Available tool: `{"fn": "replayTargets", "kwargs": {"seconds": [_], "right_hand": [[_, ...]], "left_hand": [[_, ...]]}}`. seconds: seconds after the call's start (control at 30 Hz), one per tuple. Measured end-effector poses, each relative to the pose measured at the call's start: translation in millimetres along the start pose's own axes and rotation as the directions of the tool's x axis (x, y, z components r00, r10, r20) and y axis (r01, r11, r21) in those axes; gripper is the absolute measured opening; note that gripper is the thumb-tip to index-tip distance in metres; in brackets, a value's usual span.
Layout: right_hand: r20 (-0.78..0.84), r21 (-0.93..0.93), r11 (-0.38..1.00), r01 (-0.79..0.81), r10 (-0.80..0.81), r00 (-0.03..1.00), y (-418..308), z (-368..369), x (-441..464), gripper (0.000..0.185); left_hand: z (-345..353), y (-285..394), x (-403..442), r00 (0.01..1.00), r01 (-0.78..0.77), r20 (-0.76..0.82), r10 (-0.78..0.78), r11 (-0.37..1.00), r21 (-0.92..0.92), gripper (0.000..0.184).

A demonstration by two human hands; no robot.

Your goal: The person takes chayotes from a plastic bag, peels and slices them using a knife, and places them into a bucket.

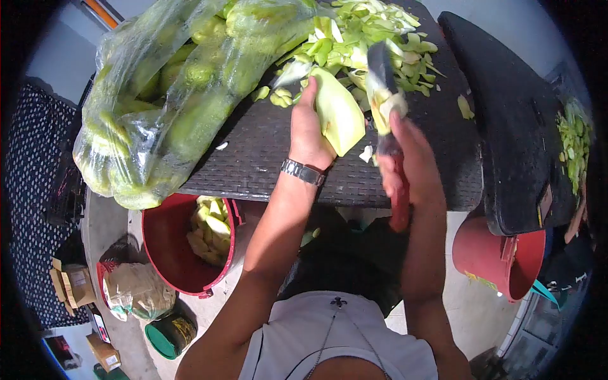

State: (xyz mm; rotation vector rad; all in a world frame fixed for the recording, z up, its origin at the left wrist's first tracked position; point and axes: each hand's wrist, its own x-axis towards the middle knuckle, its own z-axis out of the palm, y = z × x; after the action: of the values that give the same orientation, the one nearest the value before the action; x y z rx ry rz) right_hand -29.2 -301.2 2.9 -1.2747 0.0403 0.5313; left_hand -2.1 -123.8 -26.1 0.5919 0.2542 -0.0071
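Note:
My left hand (308, 134), with a watch on the wrist, grips a pale green peeled piece of vegetable (339, 113) that looks like chayote. Just to its right, my right hand (415, 155) is closed round the red handle of a knife (399, 202), whose blade points away from me. Against the blade, near my thumb, is a pale cut slice (383, 107); motion blurs this area. Beyond both hands, a heap of green peelings (364, 31) covers the far part of the dark woven table (253, 158).
A clear plastic bag of whole green vegetables (183, 95) fills the table's left side. Below stands a red bucket (152, 237) with pale cut pieces (212, 231). Another red bucket (472, 250) is at right, beside a dark chair-like panel (506, 126). Scraps (575, 142) lie far right.

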Motion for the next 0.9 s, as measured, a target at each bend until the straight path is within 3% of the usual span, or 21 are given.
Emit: {"fn": "replayTargets", "kwargs": {"seconds": [0.07, 0.1, 0.17, 0.2, 0.3, 0.4, 0.5, 0.6, 0.7, 0.8, 0.9], "right_hand": [[-0.063, -0.203, 0.956, 0.213, -0.230, 0.971, -11, 0, 15, 0.054], [-0.060, -0.422, 0.886, 0.193, -0.240, 0.969, -20, -9, 25, 0.055], [-0.063, -0.858, 0.443, 0.258, -0.591, 0.804, -9, -25, 61, 0.049], [0.021, -0.969, 0.154, 0.194, -0.728, 0.686, -9, -19, 67, 0.046], [-0.058, -0.998, 0.061, -0.021, -0.704, 0.708, -18, -6, 61, 0.048], [-0.112, -0.992, 0.116, -0.048, -0.646, 0.755, -25, 3, 55, 0.054], [-0.180, -0.977, 0.207, -0.055, -0.651, 0.737, -24, 5, 48, 0.059], [-0.235, -0.866, 0.488, 0.105, -0.584, 0.777, -20, 5, 32, 0.061], [-0.208, -0.777, 0.578, 0.249, -0.609, 0.765, -8, -3, 27, 0.062], [-0.220, -0.762, 0.627, 0.160, -0.483, 0.847, -11, -7, 12, 0.062], [-0.210, -0.637, 0.768, 0.068, -0.258, 0.943, -9, 3, -5, 0.053]], "left_hand": [[-8, 10, -4, 0.995, 0.056, 0.082, -0.053, 0.998, -0.035, 0.047], [-8, 14, -7, 0.990, 0.086, 0.117, -0.077, 0.994, -0.068, 0.048], [-9, 21, -12, 0.983, 0.123, 0.149, -0.107, 0.987, -0.106, 0.050], [-10, 24, -14, 0.977, 0.129, 0.184, -0.106, 0.984, -0.121, 0.051], [-19, 29, -16, 0.961, 0.138, 0.260, -0.092, 0.977, -0.162, 0.053], [-25, 30, -18, 0.966, 0.122, 0.248, -0.075, 0.976, -0.178, 0.055], [-19, 29, -21, 0.979, 0.095, 0.194, -0.055, 0.975, -0.200, 0.056], [-14, 28, -22, 0.978, 0.099, 0.203, -0.040, 0.951, -0.291, 0.056], [-12, 24, -22, 0.987, 0.067, 0.159, -0.014, 0.940, -0.336, 0.057], [-11, 21, -18, 0.998, -0.024, 0.050, 0.042, 0.949, -0.314, 0.058], [-11, 15, -11, 0.989, -0.145, -0.045, 0.138, 0.952, -0.269, 0.054]]}}
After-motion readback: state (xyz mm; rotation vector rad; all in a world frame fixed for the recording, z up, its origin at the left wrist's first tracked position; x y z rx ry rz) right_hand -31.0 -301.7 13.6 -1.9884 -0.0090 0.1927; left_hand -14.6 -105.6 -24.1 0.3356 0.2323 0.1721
